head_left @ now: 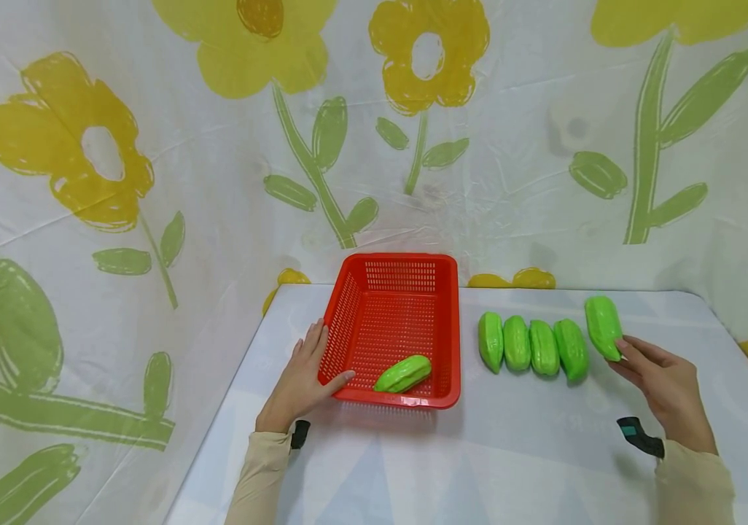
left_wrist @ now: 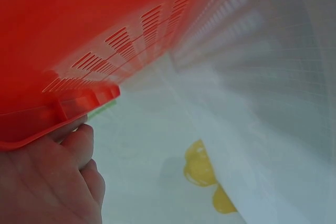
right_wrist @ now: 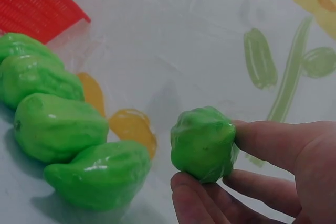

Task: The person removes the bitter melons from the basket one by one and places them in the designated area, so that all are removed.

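Observation:
My left hand (head_left: pixel 298 383) holds the left rim of a red plastic basket (head_left: pixel 455 335) near its front corner. The thumb lies over the rim; in the left wrist view, the fingers (left_wrist: pixel 79 145) bend beneath its outer edge. Inside the basket lies one glossy green ridged fruit (head_left: pixel 403 374), shaped like a star fruit. On the right, my right hand (head_left: pixel 665 383) pinches another green ridged fruit (right_wrist: pixel 203 142) by its near end, between thumb and fingers. That fruit appears raised off the table. Beside it, several more green ridged fruits (head_left: pixel 544 348) lie in a row.
The white table (head_left: pixel 512 452) carries the basket at the back middle, right of the left hand. A white curtain (head_left: pixel 518 204) printed with yellow flowers hangs behind and along the sides. The fruit row sits between the basket and the right hand.

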